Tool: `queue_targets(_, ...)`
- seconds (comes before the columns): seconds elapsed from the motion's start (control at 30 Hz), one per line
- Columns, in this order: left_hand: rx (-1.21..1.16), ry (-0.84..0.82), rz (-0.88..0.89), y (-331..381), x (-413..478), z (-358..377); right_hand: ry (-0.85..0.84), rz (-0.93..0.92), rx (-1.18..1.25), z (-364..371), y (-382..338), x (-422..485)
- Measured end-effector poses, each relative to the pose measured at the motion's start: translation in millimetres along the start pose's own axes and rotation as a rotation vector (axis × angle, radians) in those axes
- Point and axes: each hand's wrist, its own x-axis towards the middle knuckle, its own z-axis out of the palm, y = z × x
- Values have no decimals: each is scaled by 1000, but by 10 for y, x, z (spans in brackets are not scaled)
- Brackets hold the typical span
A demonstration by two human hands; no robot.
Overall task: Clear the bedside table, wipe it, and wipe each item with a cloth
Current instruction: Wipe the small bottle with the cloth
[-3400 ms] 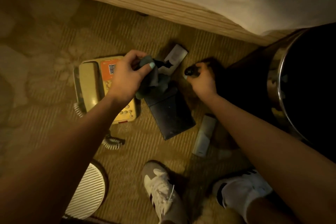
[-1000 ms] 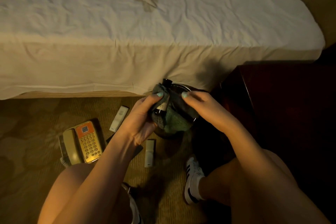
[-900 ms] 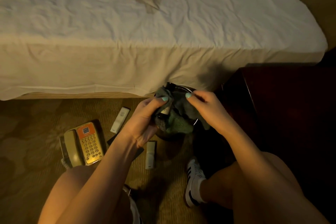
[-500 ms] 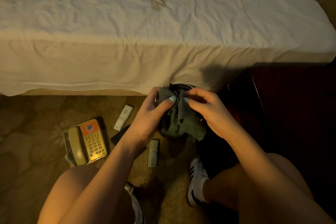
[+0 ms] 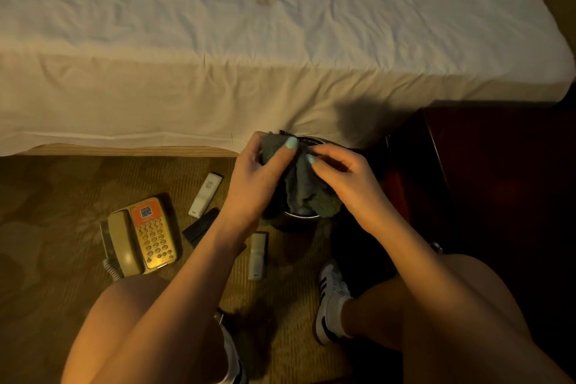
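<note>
- Left hand (image 5: 252,178) grips the cloth (image 5: 305,193), bunched round something we cannot see. Right hand (image 5: 346,184) pinches a fold of it.
- The cloth hangs directly above the open bin (image 5: 304,216), just beside the dark counter (image 5: 483,165).
- Risk: if the pinch slackens, whatever is wrapped could slip out and fall into the bin.
- Phone (image 5: 143,234) and upper remote (image 5: 205,195) lie on the carpet. Lower remote (image 5: 258,256) lies near the shoe (image 5: 332,299), so a careless step could crack it.

Grey-green cloth (image 5: 304,193) hangs bunched between left hand (image 5: 252,184) and right hand (image 5: 346,187). Yellow phone (image 5: 143,237) lies flat left of them, white remote (image 5: 205,194) between.
</note>
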Motion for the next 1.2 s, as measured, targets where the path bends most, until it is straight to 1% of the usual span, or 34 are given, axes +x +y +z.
queue_targets(0.07,16,54,0,-12,9,-6,-26,-1,-24,19,1,-6)
queue_targets(0.13,16,68,-1,-12,14,-20,-44,8,-38,35,15,-3)
queue_targets(0.27,-22,69,-18,-10,26,-40,-23,14,-45,38,49,22)
queue_targets(0.4,14,132,-60,-48,49,-41,-23,10,-45,45,70,16)
queue_targets(0.5,19,145,-67,-43,45,-18,-7,-16,-73,56,69,6)
queue_targets(0.63,51,78,-10,-36,36,25,77,-58,-82,40,66,18)
queue_targets(0.77,44,29,-47,-75,46,34,142,-83,-82,14,50,36)
queue_targets(0.9,167,19,5,-112,40,11,203,-82,-55,-67,27,58)
queue_targets(0.97,175,0,28,-98,27,-9,223,-52,-37,-98,37,67)
queue_targets(1.03,135,-25,16,-90,31,-28,243,13,14,-111,59,79)
queue_targets(1.2,-32,-146,-56,-68,11,27,289,160,222,-128,19,116)
